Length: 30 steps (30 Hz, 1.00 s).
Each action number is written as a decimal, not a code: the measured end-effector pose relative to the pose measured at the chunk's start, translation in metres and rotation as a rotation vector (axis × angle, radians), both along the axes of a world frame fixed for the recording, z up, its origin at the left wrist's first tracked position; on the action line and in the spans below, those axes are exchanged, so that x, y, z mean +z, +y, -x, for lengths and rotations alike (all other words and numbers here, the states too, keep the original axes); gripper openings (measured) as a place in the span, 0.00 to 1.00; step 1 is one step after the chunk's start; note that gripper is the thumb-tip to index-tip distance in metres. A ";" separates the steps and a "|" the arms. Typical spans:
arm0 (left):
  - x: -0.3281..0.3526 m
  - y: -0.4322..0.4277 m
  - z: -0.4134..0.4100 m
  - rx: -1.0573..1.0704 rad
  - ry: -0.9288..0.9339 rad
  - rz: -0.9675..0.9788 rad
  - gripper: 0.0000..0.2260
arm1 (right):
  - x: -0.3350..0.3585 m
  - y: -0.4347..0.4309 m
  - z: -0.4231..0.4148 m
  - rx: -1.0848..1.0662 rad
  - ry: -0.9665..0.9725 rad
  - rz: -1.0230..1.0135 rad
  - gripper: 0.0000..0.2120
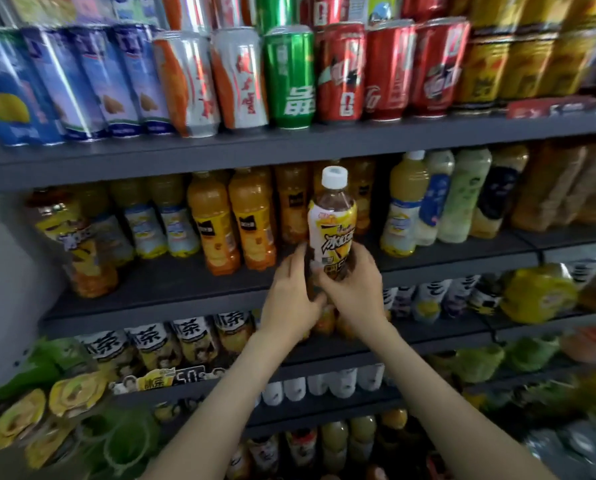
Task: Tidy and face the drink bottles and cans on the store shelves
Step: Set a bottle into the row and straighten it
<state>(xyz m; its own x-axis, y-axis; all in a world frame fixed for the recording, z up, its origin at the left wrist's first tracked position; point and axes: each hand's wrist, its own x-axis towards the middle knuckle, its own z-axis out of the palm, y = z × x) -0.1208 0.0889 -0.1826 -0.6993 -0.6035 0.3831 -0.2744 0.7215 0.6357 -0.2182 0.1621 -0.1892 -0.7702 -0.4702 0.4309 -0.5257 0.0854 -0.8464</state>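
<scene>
On the far left of the dark grey metal middle shelf, a blurred plastic bottle of brown tea with a yellow label stands near the front edge. Further right, two orange juice bottles with orange-yellow labels stand side by side, set back from the edge. Just right of them, the left hand grips the lower left side of a clear plastic tea bottle with a white cap and a yellow-and-white label. The fingers are wrapped round it. This bottle is upright and is held in front of the middle shelf, over its front edge, with the label facing the camera. The right hand clasps the same bottle's base from the right, thumb and fingers curled about it. Beyond the hands stands a pale yellow drink bottle with a white cap, beside other pale bottles. On the shelf above, a row of cans runs from blue cans through orange-and-white cans and a green can to red cans.
</scene>
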 end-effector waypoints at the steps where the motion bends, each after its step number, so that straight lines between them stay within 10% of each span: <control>1: -0.002 0.009 0.011 -0.033 -0.017 -0.026 0.37 | -0.003 0.014 0.007 0.014 -0.016 -0.001 0.30; 30: 0.003 0.427 0.496 -0.691 -0.148 -0.104 0.31 | -0.004 0.491 0.432 -0.330 -0.181 0.049 0.13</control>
<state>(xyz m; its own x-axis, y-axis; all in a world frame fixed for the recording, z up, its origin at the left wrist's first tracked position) -0.6165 0.5154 -0.1800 -0.9752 -0.0320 0.2191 0.1348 0.6994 0.7019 -0.6504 0.6535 -0.1933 -0.9425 -0.1664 0.2899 -0.3184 0.1827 -0.9302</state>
